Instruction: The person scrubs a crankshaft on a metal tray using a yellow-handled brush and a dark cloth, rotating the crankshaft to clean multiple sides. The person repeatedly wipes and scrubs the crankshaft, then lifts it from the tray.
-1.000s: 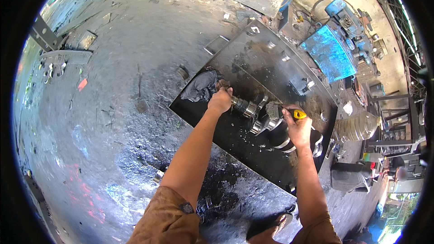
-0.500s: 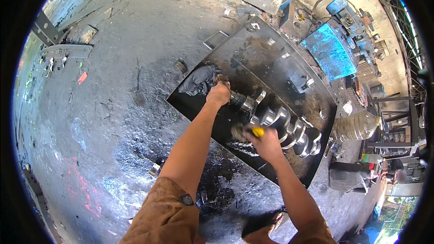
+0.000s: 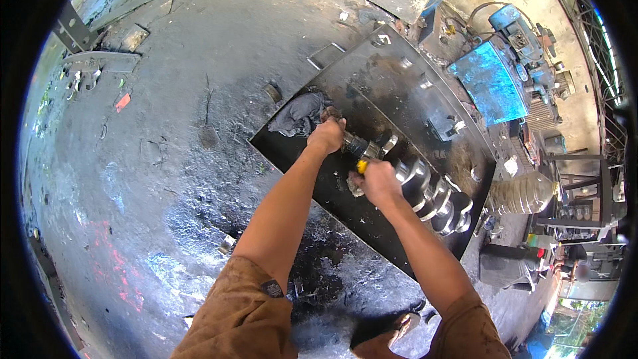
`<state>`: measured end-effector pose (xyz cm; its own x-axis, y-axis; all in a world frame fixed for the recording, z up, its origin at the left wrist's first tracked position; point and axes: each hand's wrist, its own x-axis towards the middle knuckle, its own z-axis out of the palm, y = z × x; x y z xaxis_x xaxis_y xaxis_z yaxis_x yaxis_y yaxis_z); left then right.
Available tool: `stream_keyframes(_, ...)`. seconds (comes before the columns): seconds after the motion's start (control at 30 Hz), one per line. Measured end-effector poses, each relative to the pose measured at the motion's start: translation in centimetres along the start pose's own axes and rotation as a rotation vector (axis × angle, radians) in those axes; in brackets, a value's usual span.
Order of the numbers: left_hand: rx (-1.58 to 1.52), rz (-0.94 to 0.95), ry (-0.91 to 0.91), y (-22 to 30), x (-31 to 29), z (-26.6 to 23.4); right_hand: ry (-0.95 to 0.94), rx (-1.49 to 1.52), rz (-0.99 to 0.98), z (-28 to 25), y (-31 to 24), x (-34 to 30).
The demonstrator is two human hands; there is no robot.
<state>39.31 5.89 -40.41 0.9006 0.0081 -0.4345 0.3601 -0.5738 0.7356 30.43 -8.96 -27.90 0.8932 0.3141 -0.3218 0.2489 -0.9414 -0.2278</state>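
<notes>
– Where's our crankshaft [image 3: 425, 189]?
– In the tray [image 3: 399, 93], parallel to its near edge; our left hand [image 3: 327, 135] grips one end, our right hand [image 3: 383, 183] a brush [image 3: 361, 167].
– Risk?
– If greasy, it might roll from our grip.

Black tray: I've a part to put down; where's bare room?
Widest bare patch: far half of the tray, between the dark cloth and metal block. A smaller one: below the cloth, left of the left forearm. Crowded along the crankshaft, with left hand gripping one end and right hand holding a brush.
</notes>
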Motion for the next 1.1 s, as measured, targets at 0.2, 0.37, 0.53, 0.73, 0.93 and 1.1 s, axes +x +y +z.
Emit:
stream_keyframes(0.2, 0.015, -0.054, 0.010, 0.7, -1.0, -0.3, 0.544, 0.040, -0.047, -0.6, 0.3, -1.0)
stream_keyframes(0.37, -0.011, -0.009, 0.028, 0.6, -1.6, -0.5, 0.478, 0.038, -0.017, 1.0, 0.0, -1.4)
stream_keyframes(0.53, -0.008, -0.024, 0.057, 0.4, -2.0, -0.2, 0.493, 0.248, 0.076, 1.8, 1.1, -5.8)
stream_keyframes(0.73, -0.042, -0.062, 0.086, 1.0, -1.9, 0.2, 0.217, 0.323, 0.078, 4.6, 4.1, -8.4)
stream_keyframes(0.93, -0.020, -0.030, 0.097, 1.0, -2.3, 0.1, 0.090, 0.280, -0.070, -4.1, 5.8, -0.7)
stream_keyframes(1.1, -0.024, -0.011, 0.120, 1.0, -2.4, 0.1, 0.165, 0.238, -0.127, -9.0, 5.3, 7.0)
